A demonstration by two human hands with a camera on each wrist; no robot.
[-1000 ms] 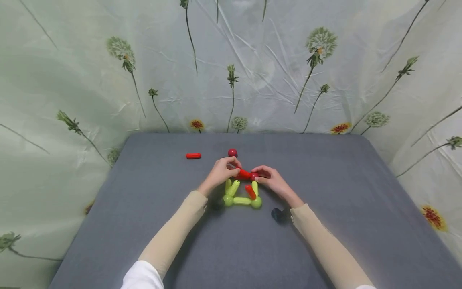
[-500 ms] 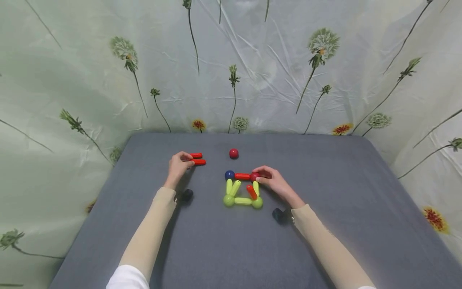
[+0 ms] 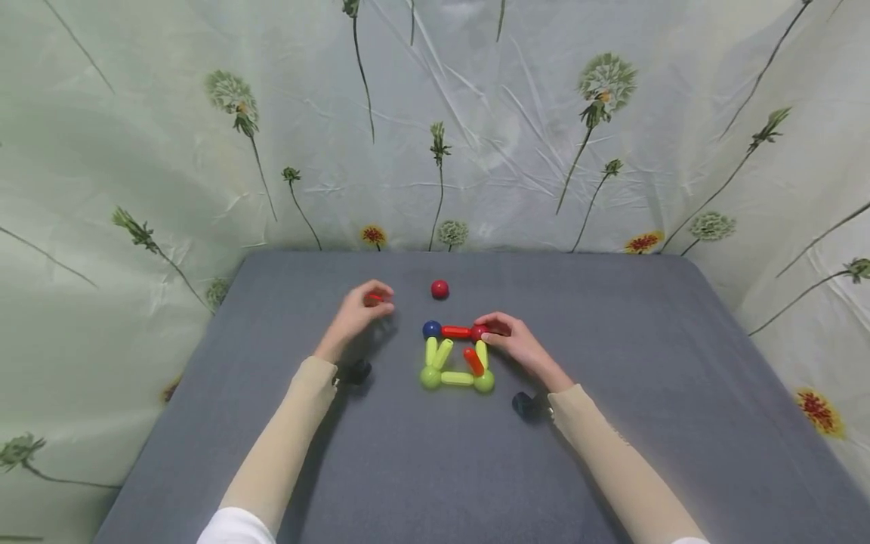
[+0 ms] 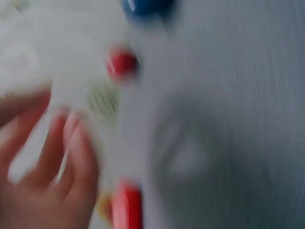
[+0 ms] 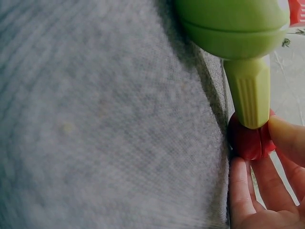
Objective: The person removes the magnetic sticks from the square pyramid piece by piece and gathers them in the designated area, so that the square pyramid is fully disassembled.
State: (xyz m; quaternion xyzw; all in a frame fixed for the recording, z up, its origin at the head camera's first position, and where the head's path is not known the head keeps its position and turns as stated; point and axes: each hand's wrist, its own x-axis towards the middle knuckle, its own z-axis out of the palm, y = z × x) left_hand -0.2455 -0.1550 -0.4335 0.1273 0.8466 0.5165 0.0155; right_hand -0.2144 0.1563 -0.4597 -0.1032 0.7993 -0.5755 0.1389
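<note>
In the head view my left hand (image 3: 358,311) is raised over the left part of the table, thumb and fingers apart with nothing between them. Behind it a red rod (image 3: 376,298) shows partly; the left wrist view, blurred, has a red rod (image 4: 127,206) on the cloth. My right hand (image 3: 511,338) pinches a dark red ball (image 5: 248,136) at the far right corner of a ball-and-rod frame. A yellow-green rod (image 5: 250,93) joins that ball to a green ball (image 5: 233,26). Another red rod (image 3: 456,332) runs from it to a blue ball (image 3: 431,329).
The frame's near side has two green balls joined by a yellow-green rod (image 3: 457,378); a yellow-green and a red rod (image 3: 473,361) slant up from them. Beyond the frame lies a loose red ball (image 3: 439,289). A flower-print curtain (image 3: 516,151) hangs behind the grey table (image 3: 421,468).
My left hand left the frame's far side, reached the loose red rods at left, where a second one appeared, then shifted slightly right with its fingers parted. My right hand stays on the red ball.
</note>
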